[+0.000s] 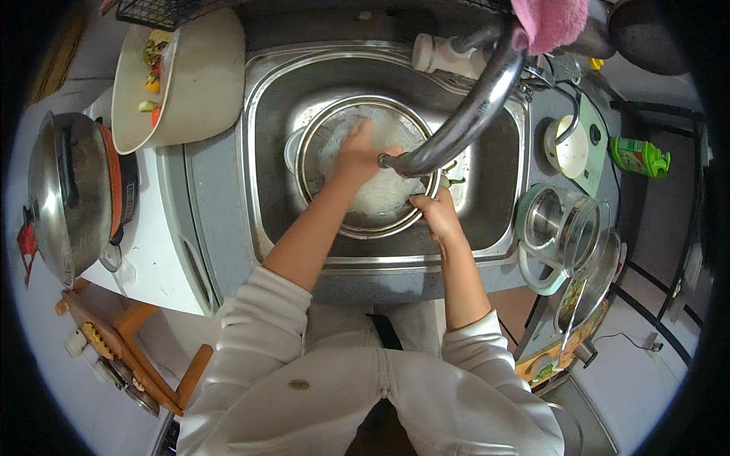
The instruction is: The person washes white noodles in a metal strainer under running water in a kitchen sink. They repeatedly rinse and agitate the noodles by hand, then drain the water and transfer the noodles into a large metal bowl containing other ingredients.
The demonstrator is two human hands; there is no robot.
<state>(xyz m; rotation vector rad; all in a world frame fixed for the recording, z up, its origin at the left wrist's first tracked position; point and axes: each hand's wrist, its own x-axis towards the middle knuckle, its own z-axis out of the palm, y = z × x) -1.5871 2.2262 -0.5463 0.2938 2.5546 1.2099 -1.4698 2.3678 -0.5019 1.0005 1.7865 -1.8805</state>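
A round stainless-steel basin (316, 214) stands in the sink (279, 97) with cloudy, frothy water (382, 191) in it. Whitish matter shows in the water; I cannot tell what it is. My left hand (356, 157) reaches into the basin over the water, fingers blurred and thumb spread away from them. At the near right, my right hand (438, 215) grips the basin's rim. The curved metal faucet (467, 122) crosses above the basin, its spout end close to my left thumb. Part of a pale container (293, 149) sticks out at the basin's left side. Green stems (455, 181) lie in the sink to the right.
Left of the sink are a cream bin (208, 80) with food scraps and a large lidded pan (85, 199). A glass jug (570, 228), a small bowl (570, 151) and a green bottle (636, 157) stand on the right. A pink cloth (553, 23) hangs over the faucet.
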